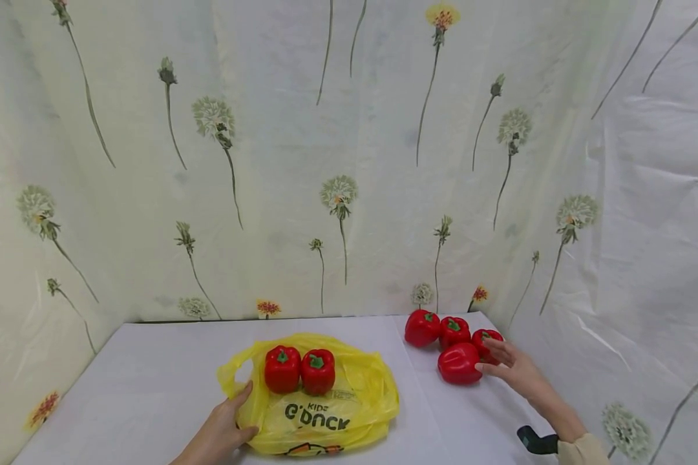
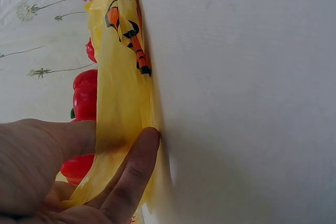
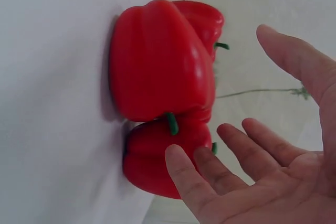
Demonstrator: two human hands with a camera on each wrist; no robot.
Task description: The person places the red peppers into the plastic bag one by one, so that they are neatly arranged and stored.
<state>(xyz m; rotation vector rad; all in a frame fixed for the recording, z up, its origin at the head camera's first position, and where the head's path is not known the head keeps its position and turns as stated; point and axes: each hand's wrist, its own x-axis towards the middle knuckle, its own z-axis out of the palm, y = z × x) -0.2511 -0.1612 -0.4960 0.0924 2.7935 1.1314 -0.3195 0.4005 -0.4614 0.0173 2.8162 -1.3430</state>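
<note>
A yellow plastic bag (image 1: 360, 403) with dark printing lies spread on the table. Two red bell peppers stand side by side at it, a left one (image 1: 282, 371) and a right one (image 1: 318, 374); whether they are inside or on top, I cannot tell. My left hand (image 1: 225, 423) holds the bag's left edge between thumb and fingers, as the left wrist view also shows. Over at the right, my right hand (image 1: 520, 373) has its fingers spread beside a red pepper lying on its side (image 3: 160, 64). Another pepper (image 3: 157, 156) is just below the fingertips.
Several red peppers sit clustered at the table's back right corner, one of them (image 1: 422, 329) farthest left. A floral curtain (image 1: 279, 194) hangs behind the white table (image 1: 169, 368) and along its sides. A dark band (image 1: 537, 440) is on the right wrist.
</note>
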